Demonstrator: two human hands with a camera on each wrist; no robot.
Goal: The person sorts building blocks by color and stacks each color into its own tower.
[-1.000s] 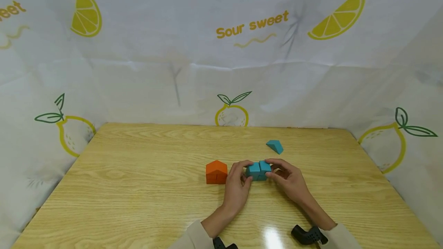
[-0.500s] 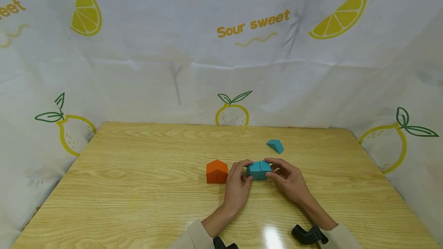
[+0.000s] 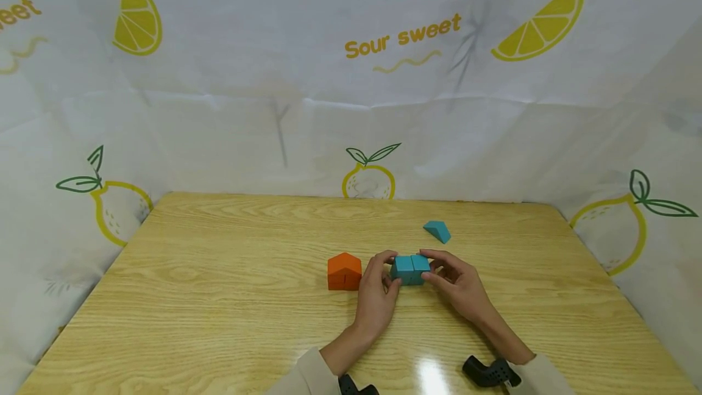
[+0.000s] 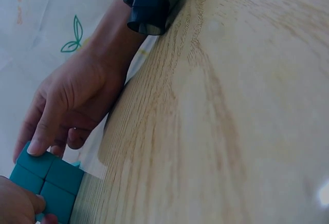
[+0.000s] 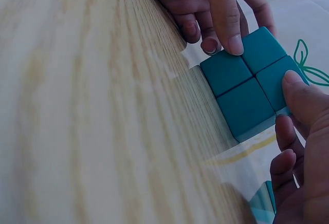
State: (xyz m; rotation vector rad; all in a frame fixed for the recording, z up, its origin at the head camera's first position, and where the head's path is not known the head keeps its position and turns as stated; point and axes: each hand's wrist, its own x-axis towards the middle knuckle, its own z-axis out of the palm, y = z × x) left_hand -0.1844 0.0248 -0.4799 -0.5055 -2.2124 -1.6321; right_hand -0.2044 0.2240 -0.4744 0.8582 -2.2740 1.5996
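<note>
Several teal blocks (image 3: 403,270) stand pressed together on the table, two wide and two high, as the right wrist view shows. My left hand (image 3: 375,306) holds the stack from the left, its thumb on the near face and fingers behind. From the right, my right hand (image 3: 459,288) pinches the upper right teal block (image 5: 275,80) between thumb and fingers; the thumb lies on its near face. In the left wrist view, the front faces (image 4: 61,180) meet along thin seams. The fingertips behind the stack are mostly hidden.
An orange block shape with a peaked top (image 3: 344,273) stands just left of my left hand. A loose teal wedge-like block (image 3: 437,231) lies behind the stack. The wooden table (image 3: 219,297) meets a white lemon-print sheet (image 3: 247,139) at its back edge.
The two upper teal blocks have come into line, and the gap between them has narrowed. My hands have barely moved; the orange shape and loose teal block stay in place.
</note>
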